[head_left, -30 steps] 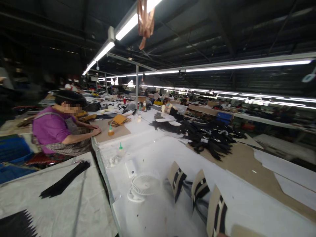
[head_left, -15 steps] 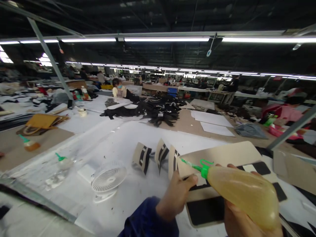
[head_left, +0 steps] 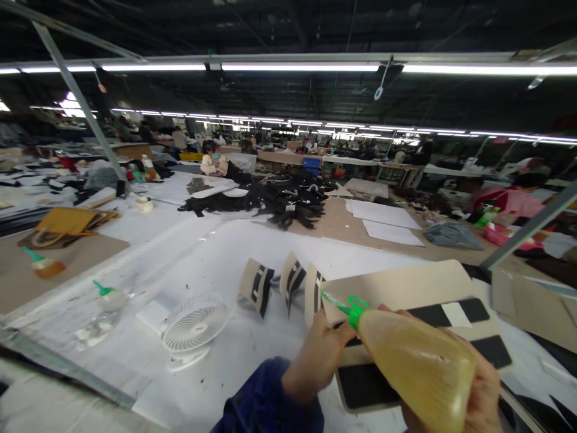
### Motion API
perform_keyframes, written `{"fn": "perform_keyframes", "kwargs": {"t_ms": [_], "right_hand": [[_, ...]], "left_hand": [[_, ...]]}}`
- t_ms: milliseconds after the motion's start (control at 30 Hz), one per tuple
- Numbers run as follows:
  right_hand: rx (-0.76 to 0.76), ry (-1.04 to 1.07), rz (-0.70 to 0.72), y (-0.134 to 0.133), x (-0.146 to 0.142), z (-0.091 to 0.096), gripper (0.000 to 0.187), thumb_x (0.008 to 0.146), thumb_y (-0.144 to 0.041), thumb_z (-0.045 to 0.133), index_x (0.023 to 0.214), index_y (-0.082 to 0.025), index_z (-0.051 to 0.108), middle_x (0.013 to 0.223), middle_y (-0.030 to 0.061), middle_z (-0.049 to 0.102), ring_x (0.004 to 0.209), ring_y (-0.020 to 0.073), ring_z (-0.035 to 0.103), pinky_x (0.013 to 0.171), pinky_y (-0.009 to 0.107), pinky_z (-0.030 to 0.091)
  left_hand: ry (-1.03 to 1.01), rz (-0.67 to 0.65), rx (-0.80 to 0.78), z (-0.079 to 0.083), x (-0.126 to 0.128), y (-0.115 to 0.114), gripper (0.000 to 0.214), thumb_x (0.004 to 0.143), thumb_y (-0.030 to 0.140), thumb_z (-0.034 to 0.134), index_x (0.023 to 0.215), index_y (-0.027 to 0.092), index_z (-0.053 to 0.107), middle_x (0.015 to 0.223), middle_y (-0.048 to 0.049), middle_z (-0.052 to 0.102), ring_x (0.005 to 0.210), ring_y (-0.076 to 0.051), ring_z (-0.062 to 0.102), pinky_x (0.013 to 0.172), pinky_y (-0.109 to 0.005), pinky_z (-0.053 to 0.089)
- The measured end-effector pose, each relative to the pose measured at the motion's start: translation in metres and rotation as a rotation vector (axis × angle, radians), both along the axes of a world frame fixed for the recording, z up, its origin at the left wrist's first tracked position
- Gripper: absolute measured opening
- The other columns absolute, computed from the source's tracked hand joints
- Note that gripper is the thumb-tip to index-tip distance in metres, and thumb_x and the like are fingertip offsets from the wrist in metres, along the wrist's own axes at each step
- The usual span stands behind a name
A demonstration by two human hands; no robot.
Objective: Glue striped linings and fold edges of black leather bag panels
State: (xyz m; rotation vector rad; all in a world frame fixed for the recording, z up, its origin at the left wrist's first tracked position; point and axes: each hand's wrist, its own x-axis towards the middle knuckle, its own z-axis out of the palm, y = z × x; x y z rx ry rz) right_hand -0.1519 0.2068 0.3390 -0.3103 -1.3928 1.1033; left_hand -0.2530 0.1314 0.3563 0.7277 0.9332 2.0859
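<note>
My right hand (head_left: 484, 382) is wrapped round a squeeze bottle (head_left: 412, 358) of yellowish liquid, tilted with its green nozzle pointing left. The nozzle tip lies over the left end of a beige panel (head_left: 401, 281) with black strips; whether it touches cannot be told. My left hand (head_left: 318, 355) pinches that panel near its left end, thumb on top, partly hidden behind the bottle cap. A white patch (head_left: 456, 314) sits on one black strip. Just left of the panel, several small curved beige pieces with black strips, such as this one (head_left: 256, 285), stand on the white table.
A white fan (head_left: 196, 328) stands left of my hands. Beyond it are a green-capped bottle (head_left: 110, 297) and another with amber liquid (head_left: 47, 266). A black heap of material (head_left: 288, 201) lies at the back. A metal post (head_left: 532, 225) rises at right. Other people sit farther off.
The squeeze bottle has moved left and its body has swung downward, bringing the nozzle tip nearer the panel's left edge. My left hand keeps its hold. The view has shifted slightly.
</note>
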Motion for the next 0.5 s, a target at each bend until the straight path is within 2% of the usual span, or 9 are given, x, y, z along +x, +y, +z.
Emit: {"fn": "perform_keyframes", "kwargs": {"t_ms": [67,167,300,433,500], "right_hand": [[-0.001,0.062,-0.047,-0.002,-0.003,0.005,0.039,0.069,-0.023,0.077,0.105,-0.021,0.063,0.105,0.0088,0.072,0.090,0.0310,0.072,0.083,0.058,0.056],[0.014,0.040,-0.057,-0.003,-0.006,0.008,0.032,0.075,-0.027,0.074,0.104,-0.020,0.062,0.103,0.0092,0.072,0.089,0.0297,0.072,0.082,0.056,0.056],[0.002,0.010,-0.182,-0.001,-0.003,0.001,0.043,0.069,-0.031,0.080,0.106,-0.021,0.064,0.107,0.0087,0.069,0.093,0.0291,0.070,0.083,0.052,0.055],[0.020,-0.047,-0.142,0.005,0.000,-0.006,0.042,0.071,-0.032,0.079,0.108,-0.020,0.064,0.104,0.0098,0.070,0.089,0.0282,0.070,0.078,0.048,0.056],[0.038,-0.006,-0.202,0.014,-0.001,-0.007,0.047,0.065,-0.033,0.083,0.106,-0.019,0.064,0.102,0.0095,0.070,0.087,0.0284,0.069,0.078,0.049,0.056]], "left_hand": [[0.006,0.007,-0.018,0.001,0.000,0.000,0.033,0.086,0.029,0.070,0.116,0.017,0.074,0.118,-0.0081,0.074,0.124,-0.031,0.058,0.115,-0.043,0.035],[0.022,0.023,-0.042,0.001,0.000,0.000,0.034,0.087,0.029,0.069,0.118,0.017,0.073,0.117,-0.0077,0.074,0.123,-0.031,0.059,0.114,-0.043,0.036],[0.037,0.019,-0.045,-0.001,-0.001,0.003,0.035,0.087,0.028,0.069,0.120,0.017,0.072,0.115,-0.0078,0.074,0.123,-0.030,0.059,0.114,-0.041,0.036],[0.062,0.036,-0.063,-0.006,-0.002,0.005,0.034,0.087,0.028,0.068,0.119,0.016,0.072,0.117,-0.0081,0.074,0.121,-0.029,0.060,0.113,-0.041,0.037],[0.047,0.061,-0.107,-0.010,-0.002,0.003,0.035,0.086,0.026,0.068,0.118,0.015,0.072,0.115,-0.0088,0.074,0.115,-0.029,0.064,0.109,-0.042,0.041]]}}
